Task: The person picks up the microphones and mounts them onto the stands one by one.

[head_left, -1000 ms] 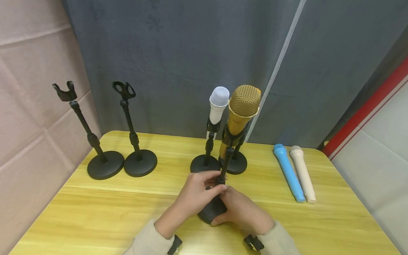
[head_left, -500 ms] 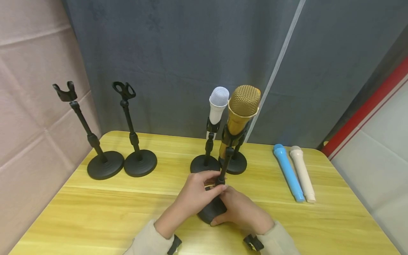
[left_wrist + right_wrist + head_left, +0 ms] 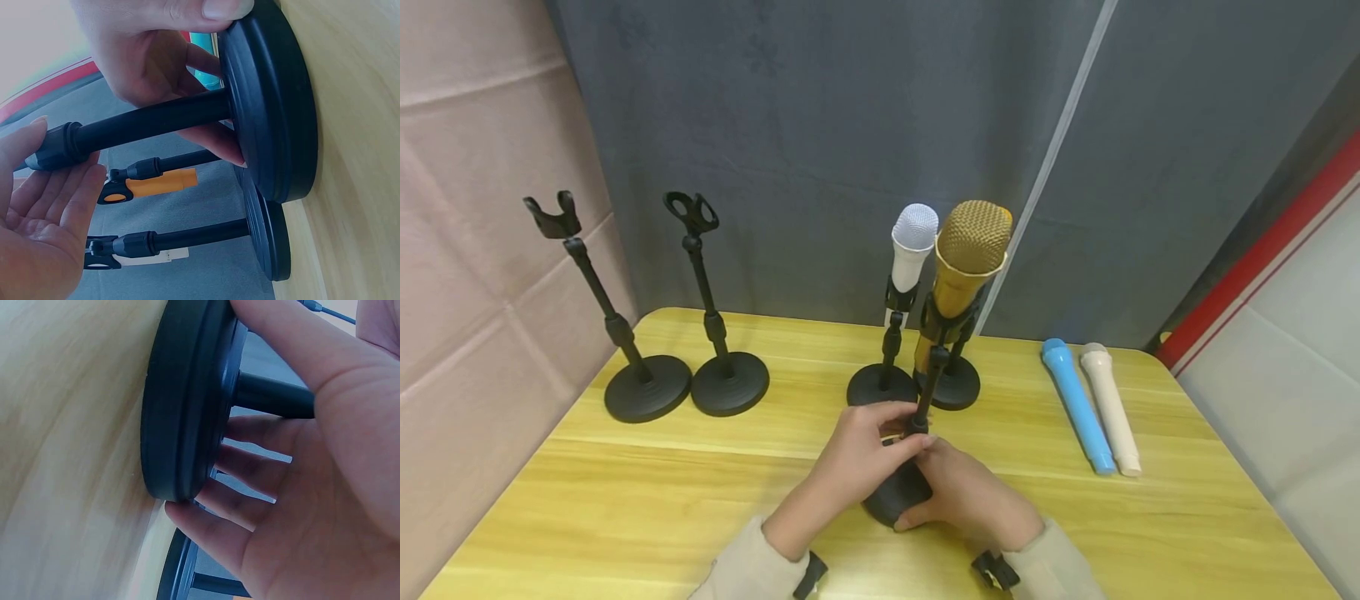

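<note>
Leftmost, a black forked-clip stand [image 3: 621,330] and a black loop-clip stand [image 3: 715,327] stand side by side on the wood-grain table [image 3: 647,483]. The left hand [image 3: 853,454] curls closely round the collar of the front microphone stand [image 3: 897,493], at the table's near middle, with a white microphone [image 3: 911,257] behind. A gold microphone [image 3: 968,258] tops that front stand; the right hand [image 3: 973,493], thumb and fingers spread, grips its round base. Farther right lie a blue microphone [image 3: 1078,407] and a cream microphone [image 3: 1111,408].
</note>
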Demonstrator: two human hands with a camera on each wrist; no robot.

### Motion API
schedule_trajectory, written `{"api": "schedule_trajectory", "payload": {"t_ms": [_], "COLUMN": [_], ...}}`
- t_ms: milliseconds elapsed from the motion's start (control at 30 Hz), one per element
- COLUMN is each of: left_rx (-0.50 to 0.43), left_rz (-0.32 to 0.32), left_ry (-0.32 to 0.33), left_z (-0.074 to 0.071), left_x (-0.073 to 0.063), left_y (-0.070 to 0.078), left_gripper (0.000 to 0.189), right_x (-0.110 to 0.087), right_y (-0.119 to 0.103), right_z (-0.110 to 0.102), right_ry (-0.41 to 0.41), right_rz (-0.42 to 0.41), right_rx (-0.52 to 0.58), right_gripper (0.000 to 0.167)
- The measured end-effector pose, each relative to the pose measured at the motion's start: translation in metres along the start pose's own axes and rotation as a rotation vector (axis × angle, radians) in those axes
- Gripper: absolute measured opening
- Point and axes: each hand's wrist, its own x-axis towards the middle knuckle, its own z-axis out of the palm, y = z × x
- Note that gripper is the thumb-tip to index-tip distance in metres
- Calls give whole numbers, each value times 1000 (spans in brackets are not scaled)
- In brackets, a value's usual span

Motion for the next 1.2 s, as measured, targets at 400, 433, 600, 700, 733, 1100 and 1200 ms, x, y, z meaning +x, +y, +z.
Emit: {"api": "schedule_trajectory", "payload": {"t_ms": [400, 433, 600, 700, 733, 1100, 1200], "left_rx": [-2, -4, -16, -20, -20, -5, -5], "left_rz": [-26, -26, -31, -36, -36, -24, -21], "left_ry": [6, 7, 9, 9, 10, 18, 20], "left_z": [1, 1, 1, 1, 1, 2, 3], "left_x": [0, 0, 0, 0, 0, 0, 0], "left_y": [-2, -2, -1, -1, -1, -2, -1], "left_gripper": [32, 31, 30, 30, 30, 29, 29], "right_x": [2, 2, 1, 1, 1, 1, 1], "right_y": [2, 2, 2, 2, 2, 2, 1], "right_z": [2, 2, 2, 2, 2, 1, 1], "right_ry": [10, 9, 2, 3, 3, 6, 0], "right_rz": [-7, -7, -3, -4, -4, -4, 4], "right_rx": [-27, -24, -6, -10, -11, 0, 13], "right_gripper": [105, 105, 105, 105, 105, 106, 106]}}
